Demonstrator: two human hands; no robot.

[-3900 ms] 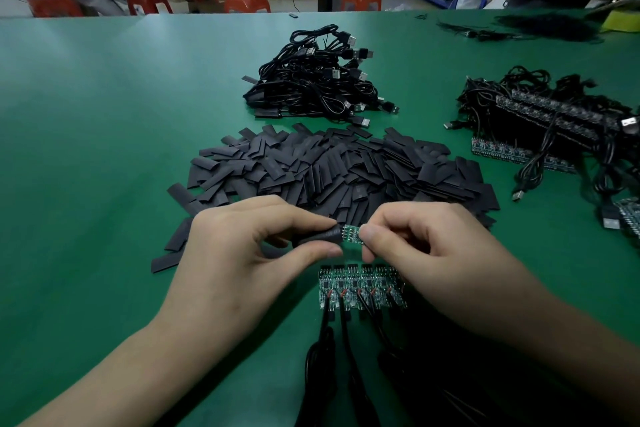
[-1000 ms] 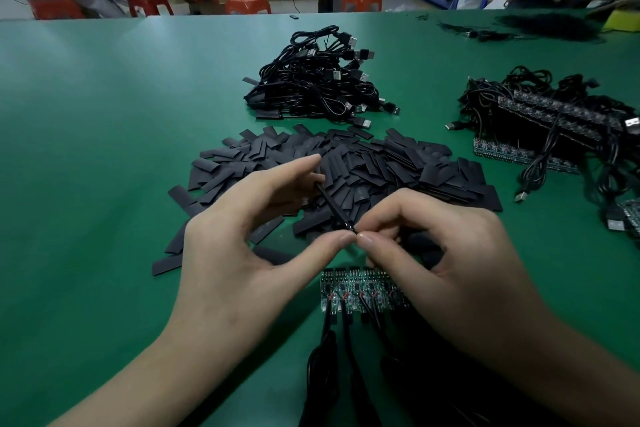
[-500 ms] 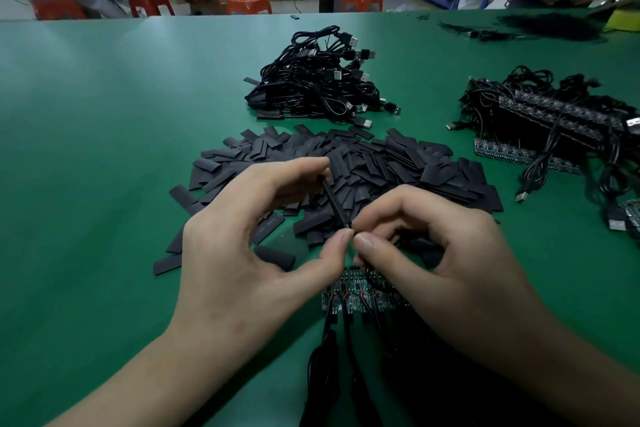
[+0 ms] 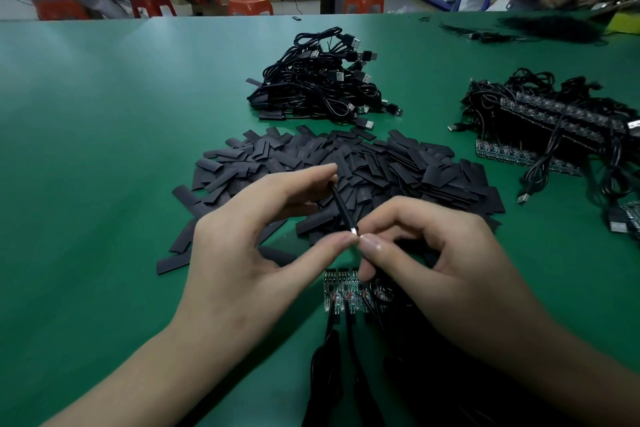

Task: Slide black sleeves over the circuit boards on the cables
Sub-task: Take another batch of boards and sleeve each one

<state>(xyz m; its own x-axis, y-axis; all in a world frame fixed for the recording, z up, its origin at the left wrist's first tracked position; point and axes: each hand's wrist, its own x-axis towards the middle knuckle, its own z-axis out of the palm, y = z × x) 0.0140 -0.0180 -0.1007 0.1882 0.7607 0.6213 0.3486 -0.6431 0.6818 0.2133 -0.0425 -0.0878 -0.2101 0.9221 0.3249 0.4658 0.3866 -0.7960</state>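
Hovering over the near circuit boards [image 4: 343, 291], a black sleeve [image 4: 341, 208] is pinched edgewise by the left hand [image 4: 242, 253], its near tip by the right hand [image 4: 433, 270], and should be squeezed fully open first.

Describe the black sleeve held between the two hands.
The black sleeve shows edge-on as a thin, dark, matte strip, tilted with its upper end leaning left. The left hand holds it between forefinger on top and thumb below; the right hand pinches the lower end, where a small pale tip shows. Behind it lies the pile of loose sleeves.
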